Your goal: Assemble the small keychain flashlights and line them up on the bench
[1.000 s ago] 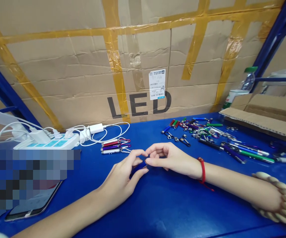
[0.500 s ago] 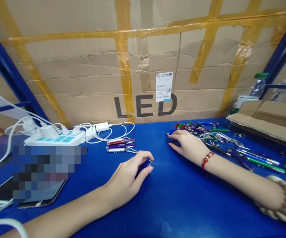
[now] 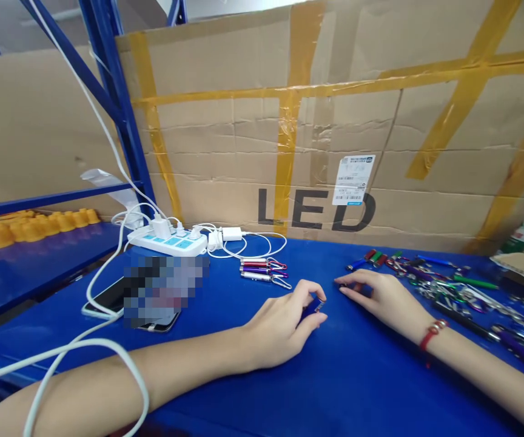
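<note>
My left hand (image 3: 284, 325) is closed around a short blue metal tube (image 3: 311, 308), its open end pointing up and right between the thumb and bent forefinger. To the right, just above the blue tabletop (image 3: 335, 376), my right hand (image 3: 373, 291) pinches with thumb and fingertips. A small dark bit shows at those fingertips, too little to name. Beyond my left hand lie several slim keychain flashlights (image 3: 262, 267) in a row, red, purple and silver, with carabiner clips. Behind my right hand are short coloured tubes (image 3: 373, 259) in blue, red and green.
A pile of flashlight parts and clips (image 3: 466, 297) spreads over the right side. At the left are a white power strip (image 3: 171, 243), phones (image 3: 107, 297) and a white cable (image 3: 93, 343) crossing my left forearm. A large cardboard box (image 3: 225, 170) forms the back wall.
The view has swung left. My right hand has drawn away from the short coloured tubes towards my left hand, fingertips pinched. My left hand still holds the blue tube.
</note>
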The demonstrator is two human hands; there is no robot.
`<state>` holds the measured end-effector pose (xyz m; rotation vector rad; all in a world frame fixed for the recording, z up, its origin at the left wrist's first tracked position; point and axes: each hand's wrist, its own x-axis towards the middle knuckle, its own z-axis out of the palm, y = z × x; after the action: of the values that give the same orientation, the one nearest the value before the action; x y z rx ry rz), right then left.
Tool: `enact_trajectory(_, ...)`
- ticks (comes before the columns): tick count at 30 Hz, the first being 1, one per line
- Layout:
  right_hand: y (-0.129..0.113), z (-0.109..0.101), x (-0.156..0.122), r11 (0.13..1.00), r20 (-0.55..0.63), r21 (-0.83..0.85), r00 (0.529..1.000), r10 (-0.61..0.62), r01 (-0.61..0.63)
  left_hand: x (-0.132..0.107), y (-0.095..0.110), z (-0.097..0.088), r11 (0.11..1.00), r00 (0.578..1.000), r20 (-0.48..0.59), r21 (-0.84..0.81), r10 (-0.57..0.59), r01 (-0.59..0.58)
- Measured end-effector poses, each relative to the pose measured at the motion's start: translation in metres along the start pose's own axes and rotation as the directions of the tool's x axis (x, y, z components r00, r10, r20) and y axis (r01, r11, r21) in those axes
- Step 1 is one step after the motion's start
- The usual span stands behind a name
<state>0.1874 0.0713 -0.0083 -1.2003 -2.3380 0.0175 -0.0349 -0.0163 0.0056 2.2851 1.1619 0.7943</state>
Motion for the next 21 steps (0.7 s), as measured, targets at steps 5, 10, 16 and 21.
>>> enact_trajectory(5, -0.018, 0.001, -0.002, 0.998, 0.059, 0.066, 0.998, 0.008, -0.012, 0.000, 0.000, 0.000, 1.000, 1.000, -0.011, -0.001, 0.006, -0.006)
enact_trajectory(10, -0.029, -0.003, -0.004, 0.996, 0.123, 0.090, 0.992, -0.033, 0.022, 0.001, -0.001, 0.000, 1.000, 1.000, -0.024, 0.007, -0.001, 0.001)
enact_trajectory(16, -0.039, -0.007, -0.009, 0.992, 0.193, 0.120, 0.980, -0.053, 0.030, 0.003, -0.002, 0.000, 1.000, 1.000, -0.017, 0.023, -0.015, 0.016)
enact_trajectory(21, -0.044, -0.006, -0.012, 0.982, 0.223, 0.182, 0.971, -0.091, 0.050, 0.005, -0.002, 0.001, 0.999, 1.000, -0.012, 0.035, -0.026, 0.026)
